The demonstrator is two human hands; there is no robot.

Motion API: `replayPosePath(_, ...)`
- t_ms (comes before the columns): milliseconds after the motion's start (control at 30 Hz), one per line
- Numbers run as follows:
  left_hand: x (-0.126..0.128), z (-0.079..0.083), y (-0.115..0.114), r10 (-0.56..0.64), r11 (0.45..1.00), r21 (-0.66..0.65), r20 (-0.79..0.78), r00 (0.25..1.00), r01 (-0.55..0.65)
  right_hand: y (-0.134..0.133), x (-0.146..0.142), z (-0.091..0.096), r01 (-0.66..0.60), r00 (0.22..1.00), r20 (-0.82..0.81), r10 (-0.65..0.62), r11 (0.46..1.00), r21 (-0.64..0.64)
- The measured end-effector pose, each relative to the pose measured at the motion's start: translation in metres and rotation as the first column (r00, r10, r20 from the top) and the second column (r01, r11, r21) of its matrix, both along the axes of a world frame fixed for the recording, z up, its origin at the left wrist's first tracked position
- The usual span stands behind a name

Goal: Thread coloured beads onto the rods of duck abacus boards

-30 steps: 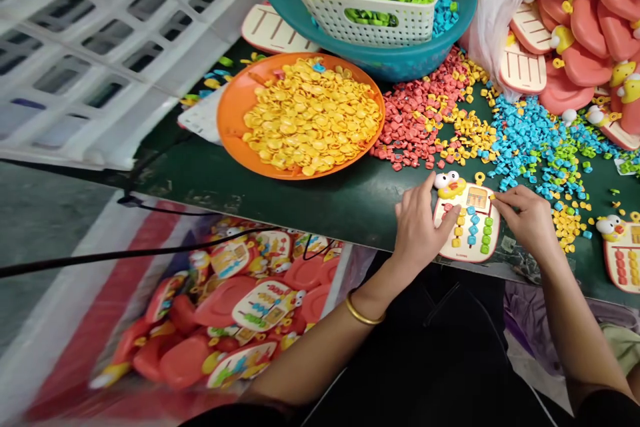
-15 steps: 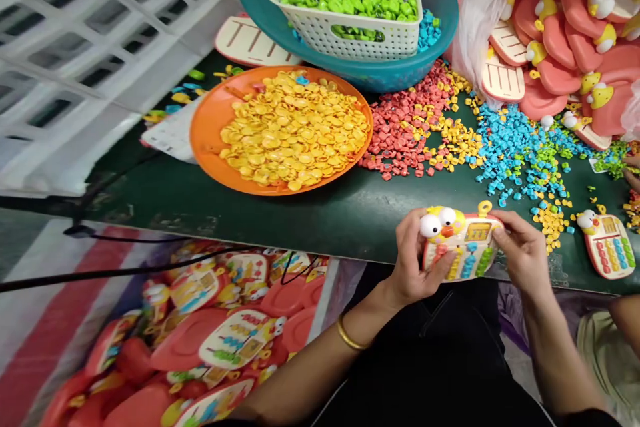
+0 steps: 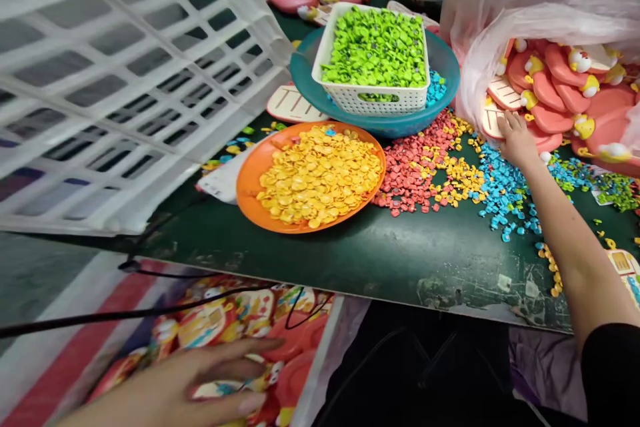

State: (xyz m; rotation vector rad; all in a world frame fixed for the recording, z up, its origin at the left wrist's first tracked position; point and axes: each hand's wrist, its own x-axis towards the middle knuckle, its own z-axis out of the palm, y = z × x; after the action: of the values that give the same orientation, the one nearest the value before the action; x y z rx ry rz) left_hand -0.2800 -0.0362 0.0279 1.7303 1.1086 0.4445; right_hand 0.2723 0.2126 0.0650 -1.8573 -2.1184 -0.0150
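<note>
My left hand (image 3: 195, 380) is low at the left, fingers stretched flat over a finished duck-faced toy calculator lying on the heap of such toys (image 3: 235, 317) in a bag beside the table. My right hand (image 3: 515, 137) reaches far across to the mouth of a clear plastic bag (image 3: 525, 0). Its fingers are closed on a cream-backed toy shell (image 3: 493, 121) among the pink shells (image 3: 560, 93) there. The left hand is blurred by motion.
On the green table (image 3: 350, 253) stand an orange plate (image 3: 246, 180) of yellow buttons (image 3: 320, 173) and a teal basin (image 3: 310, 90) holding a white basket (image 3: 380, 101) of green parts. Red (image 3: 415, 160), yellow and blue (image 3: 505, 187) buttons lie loose. A white crate (image 3: 100, 80) leans at left. A black cable (image 3: 100, 313) crosses below.
Both hands held the toy calculator at the table edge. Now the left hand has dropped to the toy heap below, and the right hand has reached out to the plastic bag.
</note>
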Motion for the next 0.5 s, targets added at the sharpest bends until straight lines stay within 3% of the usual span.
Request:
replayPosePath(33, 0.016, 0.005, -0.001, -0.147, 0.977, -0.152, 0.017, 0.989, 0.148, 0.008, 0.004, 0.001, -0.029, 0.999, 0.026, 0.030, 0.999, -0.021)
replayPosePath(100, 0.066, 0.016, 0.000, -0.213, 0.919, -0.317, 0.103, 0.972, 0.235, 0.002, 0.008, 0.006, -0.039, 0.999, 0.037, 0.040, 0.999, -0.008)
replayPosePath(167, 0.126, 0.021, 0.006, -0.179, 0.861, -0.402, 0.333, 0.926, 0.311, -0.035, 0.003, 0.016, 0.005, 1.000, 0.012, -0.006, 0.997, 0.072)
replayPosePath(200, 0.155, 0.021, 0.009, -0.094, 0.861, -0.410, 0.452, 0.887, 0.300, -0.064, -0.004, 0.022, 0.025, 1.000, -0.023, -0.022, 0.988, 0.151)
replayPosePath(300, 0.219, 0.011, 0.017, 0.249, 0.892, -0.441, 0.661, 0.708, 0.098, -0.168, -0.036, 0.029, -0.078, 0.984, -0.135, 0.119, 0.957, 0.281)
replayPosePath(367, 0.241, 0.000, 0.017, 0.461, 0.864, -0.480, 0.631, 0.624, -0.153, -0.225, -0.060, 0.023, -0.336, 0.894, -0.232, 0.384, 0.916, 0.219)
replayPosePath(433, 0.248, -0.011, 0.013, 0.581, 0.810, -0.457, 0.540, 0.609, -0.368, -0.248, -0.080, 0.009, -0.505, 0.776, -0.367, 0.513, 0.854, 0.125)
replayPosePath(500, 0.248, -0.021, 0.006, 0.590, 0.806, -0.384, 0.463, 0.661, -0.450, -0.235, -0.093, -0.007, -0.488, 0.773, -0.422, 0.473, 0.869, 0.081)
